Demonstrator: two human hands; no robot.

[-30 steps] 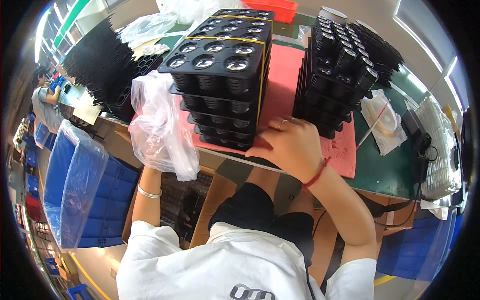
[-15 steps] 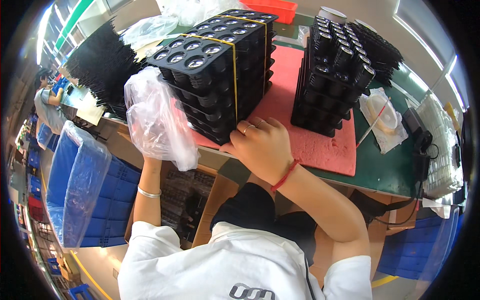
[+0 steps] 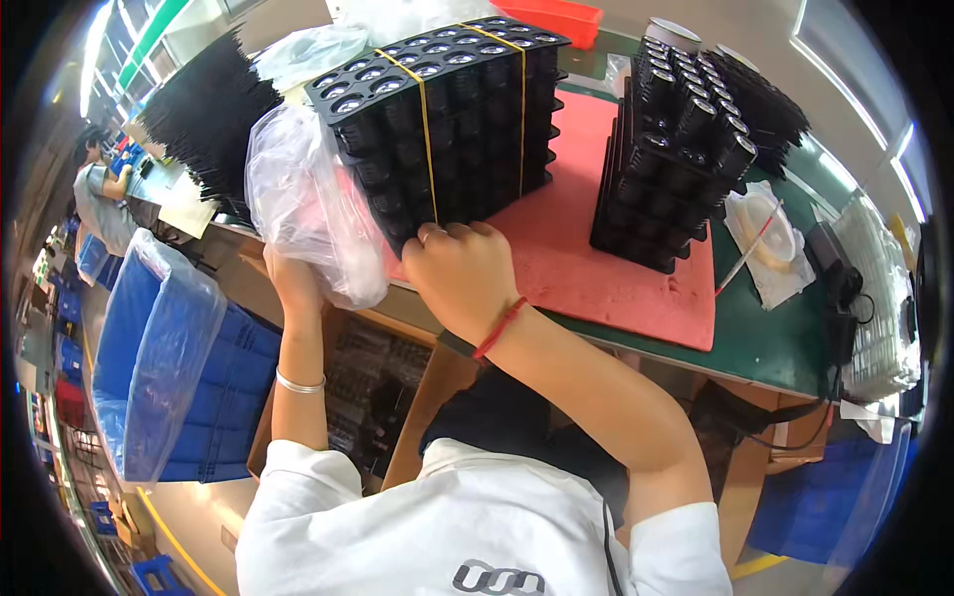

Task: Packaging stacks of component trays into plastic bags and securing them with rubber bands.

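the stack of black trays point(image 3: 472, 139), bound with two yellow bands point(image 3: 428, 149), stands on the pink mat point(image 3: 571, 243) on the green counter point(image 3: 760, 343). the right hand point(image 3: 462, 270) is curled at the stack's low near corner, though i cannot tell whether it pinches the edge, and the left hand point(image 3: 289, 276) is mostly covered by a clear plastic bag point(image 3: 296, 194), so its grip cannot be told.
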